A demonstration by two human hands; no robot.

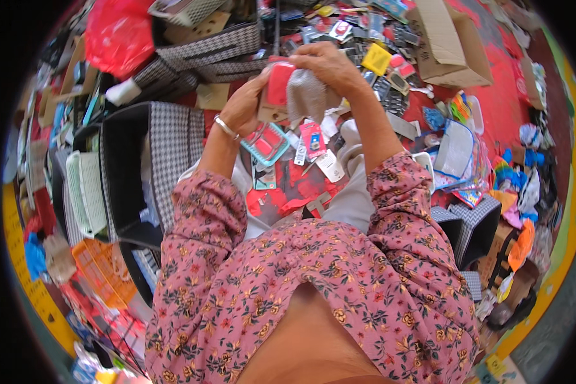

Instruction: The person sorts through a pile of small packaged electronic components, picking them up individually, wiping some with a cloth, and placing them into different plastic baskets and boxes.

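Both hands are raised in front of me over a pile of small goods. My left hand, with a bracelet at the wrist, is closed on the left edge of a small flat red case. My right hand is closed on a greyish cloth, which hangs against the case's right side. Just below the left hand sits a small turquoise basket with a red item in it. Beside it lie a pink carded package and white tags.
Black-lined houndstooth bins, a pale green basket and an orange crate crowd my left. An open cardboard box stands at far right, near a yellow packet. More bins and colourful bagged goods lie to the right.
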